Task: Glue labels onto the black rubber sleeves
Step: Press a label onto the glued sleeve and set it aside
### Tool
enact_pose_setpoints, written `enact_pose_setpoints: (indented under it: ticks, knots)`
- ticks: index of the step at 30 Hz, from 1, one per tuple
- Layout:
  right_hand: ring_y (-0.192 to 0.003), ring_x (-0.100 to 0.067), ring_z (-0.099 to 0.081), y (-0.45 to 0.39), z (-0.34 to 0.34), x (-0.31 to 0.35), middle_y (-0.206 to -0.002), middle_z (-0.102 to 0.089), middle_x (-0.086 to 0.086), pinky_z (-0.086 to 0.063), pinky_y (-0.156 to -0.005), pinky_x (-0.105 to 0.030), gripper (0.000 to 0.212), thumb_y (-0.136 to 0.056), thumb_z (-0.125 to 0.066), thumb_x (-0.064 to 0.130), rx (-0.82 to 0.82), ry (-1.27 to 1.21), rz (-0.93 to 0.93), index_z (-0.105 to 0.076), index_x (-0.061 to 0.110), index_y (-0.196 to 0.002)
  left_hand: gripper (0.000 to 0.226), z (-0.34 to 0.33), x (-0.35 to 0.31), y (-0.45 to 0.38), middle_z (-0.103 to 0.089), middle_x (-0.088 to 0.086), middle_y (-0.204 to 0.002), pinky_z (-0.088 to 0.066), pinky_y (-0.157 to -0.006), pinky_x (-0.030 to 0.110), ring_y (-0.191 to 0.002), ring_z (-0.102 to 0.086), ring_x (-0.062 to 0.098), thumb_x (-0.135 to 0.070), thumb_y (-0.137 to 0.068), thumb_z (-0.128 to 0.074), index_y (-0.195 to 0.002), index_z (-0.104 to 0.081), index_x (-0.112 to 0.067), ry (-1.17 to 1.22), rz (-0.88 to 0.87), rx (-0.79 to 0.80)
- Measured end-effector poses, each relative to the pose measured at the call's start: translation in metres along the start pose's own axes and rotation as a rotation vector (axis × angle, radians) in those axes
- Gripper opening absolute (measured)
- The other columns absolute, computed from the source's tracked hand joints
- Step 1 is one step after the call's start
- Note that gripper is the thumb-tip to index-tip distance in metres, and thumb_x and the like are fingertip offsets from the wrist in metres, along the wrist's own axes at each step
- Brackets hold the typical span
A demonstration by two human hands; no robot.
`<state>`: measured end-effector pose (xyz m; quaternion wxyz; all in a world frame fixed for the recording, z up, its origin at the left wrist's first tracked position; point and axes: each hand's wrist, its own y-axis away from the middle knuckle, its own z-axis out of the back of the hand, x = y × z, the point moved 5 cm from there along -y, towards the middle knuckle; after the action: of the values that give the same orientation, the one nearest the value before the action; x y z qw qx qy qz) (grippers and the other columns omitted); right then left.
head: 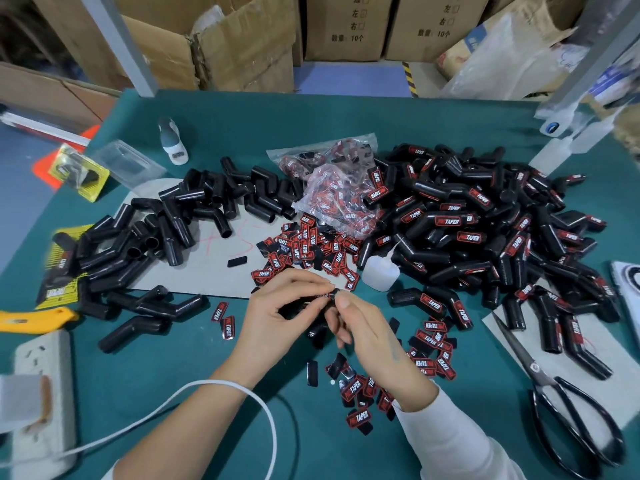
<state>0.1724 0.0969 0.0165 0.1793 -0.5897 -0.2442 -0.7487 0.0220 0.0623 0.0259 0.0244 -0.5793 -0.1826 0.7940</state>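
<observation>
Two hands work here, the left hand [277,317] and the right hand [367,334]. Beyond the right hand stands one glue bottle [381,271]; to its right lies one pair of scissors [568,410]. Sleeves and labels lie in heaps too dense to count.

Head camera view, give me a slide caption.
Both hands pinch a label between unlabelled and labelled sleeve piles.

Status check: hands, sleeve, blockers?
Left hand and right hand both pinch one black sleeve. Glue bottle just beyond, untouched. Nothing in the way.
</observation>
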Motion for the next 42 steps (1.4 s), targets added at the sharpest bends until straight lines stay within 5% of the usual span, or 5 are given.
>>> enact_pose_setpoints:
  ticks: [8,13,25,29,42]
  knots:
    - [-0.065,-0.013,-0.047,0.001,0.003,0.005,-0.070,-0.047,0.011,-0.043,-0.068,-0.041,0.053,-0.105,-0.034,0.048,0.007,-0.025,0.089,-0.054,0.007,-0.078,0.024,-0.004,0.000,0.003,-0.070,-0.003,-0.117,-0.048,-0.103,0.028,-0.114,-0.067,0.021,-0.003,-0.092,-0.072,-0.112,-0.078,-0.015,0.053,-0.006,0.023]
    - [-0.065,-0.012,-0.052,-0.001,0.004,0.008,-0.079,-0.049,0.011,-0.046,-0.065,-0.037,0.029,-0.106,-0.048,0.046,0.022,0.015,0.174,-0.060,0.043,-0.079,0.034,0.006,0.002,0.002,-0.067,-0.001,-0.125,-0.047,-0.106,0.032,-0.121,-0.063,0.026,-0.013,-0.095,-0.070,-0.127,-0.069,-0.028,0.073,-0.047,0.028]
    - [-0.063,-0.012,-0.051,-0.006,0.008,0.002,-0.079,-0.052,0.004,-0.047,-0.061,-0.044,0.039,-0.105,-0.052,0.051,-0.030,-0.031,0.203,-0.061,0.027,-0.076,0.015,0.008,-0.001,0.002,-0.071,-0.004,-0.119,-0.050,-0.099,0.033,-0.113,-0.066,0.025,-0.019,-0.097,-0.071,-0.111,-0.070,-0.026,0.067,-0.124,-0.064]
    - [-0.066,-0.005,-0.053,-0.006,0.006,0.003,-0.079,-0.056,0.011,-0.049,-0.068,-0.026,0.025,-0.103,-0.057,0.047,-0.012,-0.110,0.146,-0.069,0.041,-0.082,0.029,0.006,-0.001,0.005,-0.072,-0.004,-0.119,-0.052,-0.099,0.037,-0.113,-0.068,0.026,-0.017,-0.095,-0.073,-0.115,-0.065,-0.037,0.094,-0.095,-0.093]
    - [-0.061,-0.008,-0.049,-0.004,0.006,-0.003,-0.063,-0.052,0.005,-0.040,-0.065,-0.014,0.048,-0.103,-0.053,0.055,-0.046,-0.196,0.081,-0.056,0.022,-0.068,0.027,0.001,-0.008,0.005,-0.069,-0.007,-0.116,-0.049,-0.099,0.029,-0.111,-0.066,0.021,-0.016,-0.093,-0.072,-0.113,-0.068,-0.034,0.072,-0.133,-0.095]
